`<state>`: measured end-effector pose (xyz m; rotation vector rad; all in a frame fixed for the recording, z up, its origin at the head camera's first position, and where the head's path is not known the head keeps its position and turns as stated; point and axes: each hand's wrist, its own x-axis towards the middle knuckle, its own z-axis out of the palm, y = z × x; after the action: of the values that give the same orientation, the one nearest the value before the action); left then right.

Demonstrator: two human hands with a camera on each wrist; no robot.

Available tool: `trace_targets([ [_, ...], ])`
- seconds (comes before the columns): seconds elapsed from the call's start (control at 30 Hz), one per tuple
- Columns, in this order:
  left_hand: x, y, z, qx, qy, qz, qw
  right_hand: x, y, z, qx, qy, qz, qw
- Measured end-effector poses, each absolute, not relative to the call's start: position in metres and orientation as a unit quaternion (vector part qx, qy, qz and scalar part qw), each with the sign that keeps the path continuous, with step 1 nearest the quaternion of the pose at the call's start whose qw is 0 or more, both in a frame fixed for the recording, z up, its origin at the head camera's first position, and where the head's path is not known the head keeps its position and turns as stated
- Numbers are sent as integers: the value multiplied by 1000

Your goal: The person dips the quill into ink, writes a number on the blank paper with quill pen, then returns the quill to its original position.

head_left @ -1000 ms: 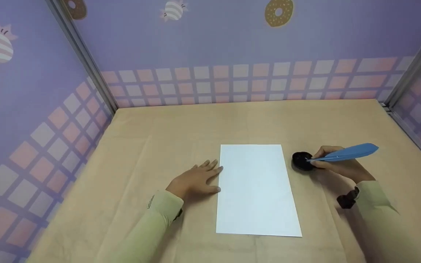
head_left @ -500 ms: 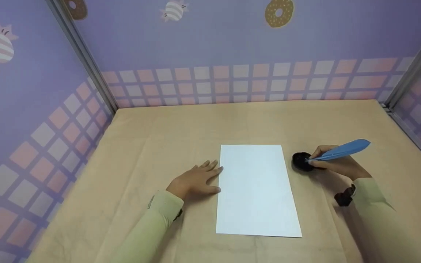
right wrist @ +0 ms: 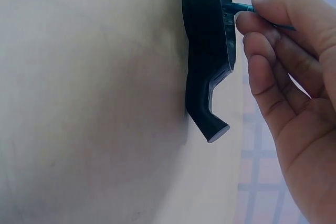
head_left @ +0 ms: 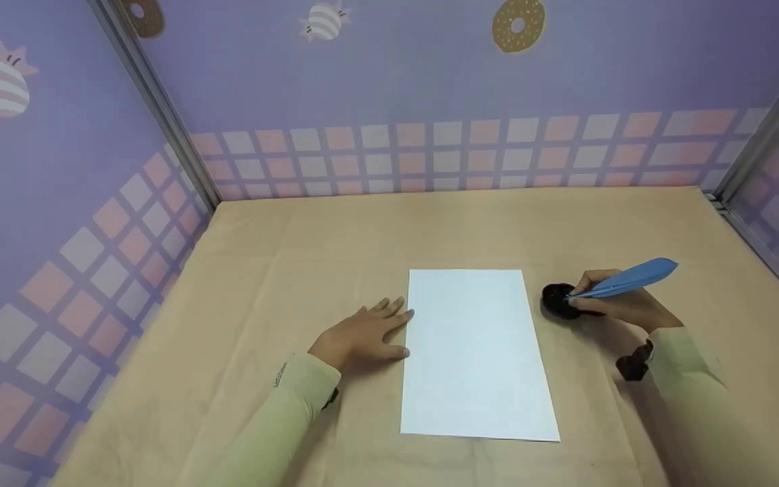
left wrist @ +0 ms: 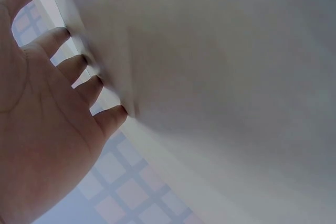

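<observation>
My right hand (head_left: pixel 623 301) pinches a blue feather quill pen (head_left: pixel 633 278) low on its shaft, between thumb and fingers. The pen's lower end dips inside a small black ink dish (head_left: pixel 554 295), its feather slanting up to the right. In the right wrist view the dish (right wrist: pixel 210 30) shows a short bent arm sticking out of its side. A white sheet of paper (head_left: pixel 474 352) lies flat to the left of the dish. Along the sheet's left edge my left hand (head_left: pixel 362 333) rests with fingers spread, thumb and index fingertip right at the edge.
A beige cloth (head_left: pixel 281 270) with faint creases covers the table. Purple panels with a pink-and-white checked band (head_left: pixel 447 159) stand behind and at both sides, joined by grey metal posts (head_left: pixel 159 101).
The quill's feather end has swung to the left, and my right hand and wrist have shifted slightly left with it. The left hand and the paper stay where they were.
</observation>
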<state>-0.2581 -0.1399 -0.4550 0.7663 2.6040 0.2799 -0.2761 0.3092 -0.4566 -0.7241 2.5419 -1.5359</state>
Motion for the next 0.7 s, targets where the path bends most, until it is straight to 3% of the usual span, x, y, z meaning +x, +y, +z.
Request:
trace_targets([
  [0.7,-256,-141,-454,275,934,105,201,-284,310,-466,-300,811,-501,24],
])
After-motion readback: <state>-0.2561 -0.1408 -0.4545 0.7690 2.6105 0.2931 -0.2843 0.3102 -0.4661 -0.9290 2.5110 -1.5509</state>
